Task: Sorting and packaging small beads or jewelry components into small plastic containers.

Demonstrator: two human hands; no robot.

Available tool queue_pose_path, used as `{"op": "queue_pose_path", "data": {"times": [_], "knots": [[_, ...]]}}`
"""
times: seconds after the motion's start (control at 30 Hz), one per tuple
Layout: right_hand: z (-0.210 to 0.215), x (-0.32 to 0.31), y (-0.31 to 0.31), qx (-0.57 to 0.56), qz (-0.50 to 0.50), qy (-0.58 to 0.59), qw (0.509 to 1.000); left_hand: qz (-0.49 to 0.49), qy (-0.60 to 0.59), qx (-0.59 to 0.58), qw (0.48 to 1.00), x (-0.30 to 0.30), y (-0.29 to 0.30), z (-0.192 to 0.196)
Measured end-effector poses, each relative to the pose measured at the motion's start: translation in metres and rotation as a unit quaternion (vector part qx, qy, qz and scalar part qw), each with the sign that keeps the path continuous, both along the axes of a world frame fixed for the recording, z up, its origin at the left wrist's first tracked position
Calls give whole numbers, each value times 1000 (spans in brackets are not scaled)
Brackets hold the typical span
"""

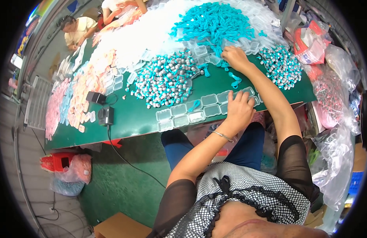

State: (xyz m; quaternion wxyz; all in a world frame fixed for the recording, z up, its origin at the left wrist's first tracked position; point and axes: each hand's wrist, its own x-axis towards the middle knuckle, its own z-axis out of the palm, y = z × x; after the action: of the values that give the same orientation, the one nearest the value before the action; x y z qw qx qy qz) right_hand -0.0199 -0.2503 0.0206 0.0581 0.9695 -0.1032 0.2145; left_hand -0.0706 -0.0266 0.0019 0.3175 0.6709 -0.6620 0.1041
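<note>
Two rows of small clear plastic boxes (196,116) lie open along the near edge of the green table. My left hand (239,110) rests over the right part of these rows, fingers apart and touching the boxes; a bangle circles its wrist. One teal looped cord (194,105) lies in a box at the left of the far row. Farther away, my right hand (235,58) has its fingers curled at the lower tip of a big heap of teal cords (215,23), pinching at the strands. Another loose cord (235,80) lies between the hands.
A heap of silver-and-teal beads (163,79) stands left of my right hand, a smaller bead heap (281,66) right of it. Clear plastic pieces (151,27) pile at the back. A black device (106,115) with a cable sits leftward. Two people work at the far left.
</note>
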Motion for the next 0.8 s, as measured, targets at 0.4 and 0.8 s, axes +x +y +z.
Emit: {"op": "queue_pose_path", "data": {"times": [0.4,0.8], "knots": [[37,-154,77,-145,-87,-132,977,-28,693,-20,721,7,-39,21],[46,-229,60,168,-63,-206,962,-93,743,51,661,-2,-83,34]]}}
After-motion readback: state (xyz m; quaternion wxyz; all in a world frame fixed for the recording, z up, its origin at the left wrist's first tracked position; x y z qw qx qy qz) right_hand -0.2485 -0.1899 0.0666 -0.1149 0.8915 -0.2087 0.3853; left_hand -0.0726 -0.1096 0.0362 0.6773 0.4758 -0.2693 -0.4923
